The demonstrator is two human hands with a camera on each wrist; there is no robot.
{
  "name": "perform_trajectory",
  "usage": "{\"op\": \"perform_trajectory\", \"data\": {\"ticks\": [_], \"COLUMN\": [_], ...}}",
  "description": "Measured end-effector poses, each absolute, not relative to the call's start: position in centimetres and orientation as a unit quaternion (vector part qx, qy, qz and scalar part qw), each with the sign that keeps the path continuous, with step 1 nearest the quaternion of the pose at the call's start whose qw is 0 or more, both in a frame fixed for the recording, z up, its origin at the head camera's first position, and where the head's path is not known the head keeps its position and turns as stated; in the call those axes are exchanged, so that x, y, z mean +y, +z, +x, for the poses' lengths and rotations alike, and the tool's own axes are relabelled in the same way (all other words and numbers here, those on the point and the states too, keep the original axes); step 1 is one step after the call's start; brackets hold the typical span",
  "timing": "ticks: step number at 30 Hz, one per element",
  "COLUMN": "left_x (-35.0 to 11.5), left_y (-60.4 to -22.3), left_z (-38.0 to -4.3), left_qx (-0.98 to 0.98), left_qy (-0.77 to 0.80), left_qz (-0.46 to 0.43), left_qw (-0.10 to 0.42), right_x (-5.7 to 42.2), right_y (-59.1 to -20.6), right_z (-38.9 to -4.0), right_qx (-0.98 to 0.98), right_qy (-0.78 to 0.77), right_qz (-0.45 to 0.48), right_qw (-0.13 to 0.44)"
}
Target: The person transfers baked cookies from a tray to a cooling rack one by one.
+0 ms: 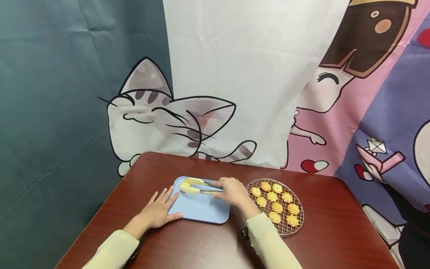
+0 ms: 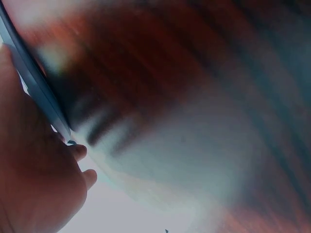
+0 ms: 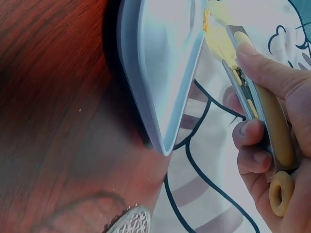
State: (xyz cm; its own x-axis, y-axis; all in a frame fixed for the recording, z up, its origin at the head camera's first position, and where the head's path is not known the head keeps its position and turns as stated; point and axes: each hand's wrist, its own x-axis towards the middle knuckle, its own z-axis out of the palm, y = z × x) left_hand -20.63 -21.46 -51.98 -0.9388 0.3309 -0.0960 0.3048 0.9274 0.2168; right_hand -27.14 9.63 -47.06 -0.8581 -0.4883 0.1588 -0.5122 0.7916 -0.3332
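Observation:
My right hand point(image 1: 233, 192) grips a pair of tongs point(image 1: 195, 181) with pale yellow tips. Between the tips is a small golden piped cookie point(image 1: 185, 185), over the back left corner of a light blue tray point(image 1: 205, 207). In the right wrist view, thumb and fingers wrap the yellow and metal handles of the tongs point(image 3: 274, 116), and a sliver of the cookie point(image 3: 206, 20) shows at the tips. Fingers spread and straight, my left hand point(image 1: 158, 211) rests at the tray's left edge. The left wrist view is mostly blurred, with the tray's side point(image 2: 39, 82) beside the hand.
To the right of the tray stands a round wire rack point(image 1: 283, 227) bearing several piped cookies point(image 1: 277, 207). Both stand on a reddish-brown wooden table point(image 1: 330, 224). Behind the table's far edge hangs a cloth point(image 1: 235, 74) printed with cartoon figures.

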Motion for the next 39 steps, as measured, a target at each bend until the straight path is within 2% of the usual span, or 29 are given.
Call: {"op": "perform_trajectory", "data": {"ticks": [18, 39], "left_x": [-20.9, -21.8], "left_y": [-52.6, -52.5], "left_z": [-21.1, -21.0], "left_qx": [0.980, 0.978], "left_qy": [0.101, 0.108], "left_qz": [0.162, 0.173], "left_qw": [0.061, 0.050], "right_x": [13.9, 18.0], "right_y": [-45.7, -43.5], "right_z": [-25.8, -22.4], "right_qx": [-0.940, -0.955], "right_qy": [0.218, 0.163], "right_qz": [0.254, 0.233], "right_qw": [0.065, 0.085]}}
